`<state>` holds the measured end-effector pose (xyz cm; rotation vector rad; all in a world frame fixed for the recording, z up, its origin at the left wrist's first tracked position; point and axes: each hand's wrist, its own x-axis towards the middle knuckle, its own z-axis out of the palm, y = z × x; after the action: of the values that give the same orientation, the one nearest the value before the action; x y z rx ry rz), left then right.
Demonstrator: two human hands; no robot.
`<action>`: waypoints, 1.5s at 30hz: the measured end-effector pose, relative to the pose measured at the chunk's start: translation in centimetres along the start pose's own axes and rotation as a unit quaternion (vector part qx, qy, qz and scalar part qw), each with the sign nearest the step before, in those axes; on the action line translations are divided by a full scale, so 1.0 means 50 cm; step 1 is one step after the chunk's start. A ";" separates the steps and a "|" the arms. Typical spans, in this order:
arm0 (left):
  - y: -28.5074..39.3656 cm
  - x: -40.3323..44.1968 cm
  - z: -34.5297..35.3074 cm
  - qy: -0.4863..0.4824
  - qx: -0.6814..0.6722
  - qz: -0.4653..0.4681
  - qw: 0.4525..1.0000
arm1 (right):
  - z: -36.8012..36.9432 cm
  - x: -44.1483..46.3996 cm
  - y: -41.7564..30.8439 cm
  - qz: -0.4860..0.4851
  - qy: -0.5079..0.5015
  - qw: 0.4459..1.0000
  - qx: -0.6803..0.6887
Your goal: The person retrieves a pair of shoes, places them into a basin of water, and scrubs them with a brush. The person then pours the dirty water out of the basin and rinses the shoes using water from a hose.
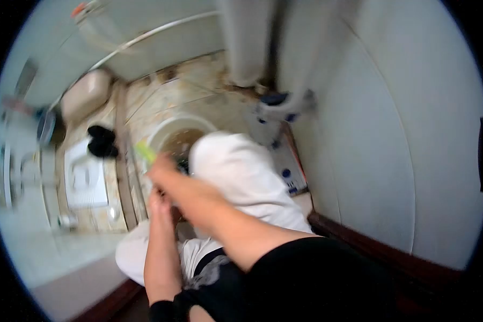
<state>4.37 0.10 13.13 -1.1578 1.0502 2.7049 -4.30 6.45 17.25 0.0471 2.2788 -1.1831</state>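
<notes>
My right hand (163, 166) is closed, by the near left rim of a white tub (158, 127) that holds brownish water. A blurred yellow-green thing (145, 152) sticks out past its fingers; its kind cannot be made out. Just below it, my left hand (160, 203) is close to the right wrist, near a small dark patch. Its fingers are smeared and partly hidden, so what it holds does not show. Something dark lies at the tub's near edge, between my right hand and my white-trousered knee (228, 163).
Left of the tub, a squat toilet (86, 185) is set in a raised tiled step, with black slippers (102, 142) at its far end. A bucket (49, 127) stands farther left. On the right are a blue-and-white box (287, 166) and a grey wall (381, 129).
</notes>
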 end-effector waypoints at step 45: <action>-0.069 0.179 -0.046 0.123 0.480 0.306 0.813 | -0.113 0.033 0.195 -0.162 0.055 0.967 -0.187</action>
<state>0.26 -0.65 4.22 -1.0257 2.7389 1.7029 -5.58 16.35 11.75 -0.4284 2.6424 -0.8955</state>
